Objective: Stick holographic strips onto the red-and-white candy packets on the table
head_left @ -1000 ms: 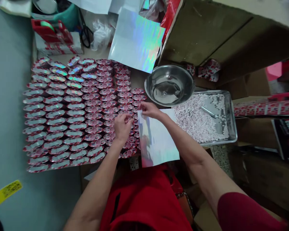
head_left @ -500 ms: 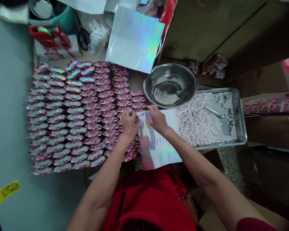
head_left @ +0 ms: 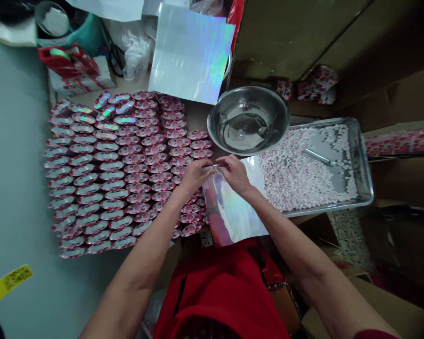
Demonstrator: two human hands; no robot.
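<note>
My left hand [head_left: 194,178] and my right hand [head_left: 236,176] meet over the far-left corner of a shiny holographic sheet [head_left: 235,212]. Fingers of both hands are closed in a pinch around something small and pale, mostly covered by the fingertips; I cannot make out what it is. Left of my hands stand rows of small red-and-pink oval packs [head_left: 136,187], some showing pale silvery tops. To the right, a metal tray [head_left: 366,188] holds many small whitish-pink pellets [head_left: 300,176], with a metal rod-like tool [head_left: 318,157] lying among them.
Beyond my hands sits a steel bowl [head_left: 249,120] with pale, flat pieces inside. More holographic sheets [head_left: 192,54] lie at the back, beside a clear plastic bag [head_left: 136,52], black scissors [head_left: 113,52], a red tape dispenser [head_left: 70,61] and a teal container [head_left: 88,35]. Cardboard boxes stand at right.
My left hand has moved right and a little away from me, and now its fingertips meet those of my right hand. The camera view has shifted slightly.
</note>
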